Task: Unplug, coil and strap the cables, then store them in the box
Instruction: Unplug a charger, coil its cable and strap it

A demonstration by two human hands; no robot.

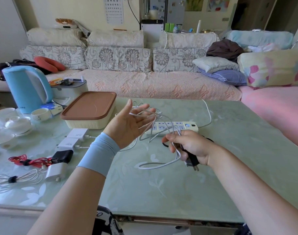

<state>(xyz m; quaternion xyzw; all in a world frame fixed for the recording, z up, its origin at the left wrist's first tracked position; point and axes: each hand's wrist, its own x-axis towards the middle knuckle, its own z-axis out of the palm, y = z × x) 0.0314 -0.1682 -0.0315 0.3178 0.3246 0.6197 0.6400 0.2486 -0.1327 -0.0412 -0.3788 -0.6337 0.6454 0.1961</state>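
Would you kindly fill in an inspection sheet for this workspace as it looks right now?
Surface: green patterned glass table, with a power strip lying on it.
Job's things: box with its brown lid on; loose chargers left of it.
Clutter: blue kettle, white cups and bowls at the left.
Hands: left hand open, palm up, loops draped over its fingers; right hand grips the loops and a black plug.
Cables: white cable half coiled between the hands; red cable and a second white bundle strapped.
Surroundings: floral sofa with pillows behind.
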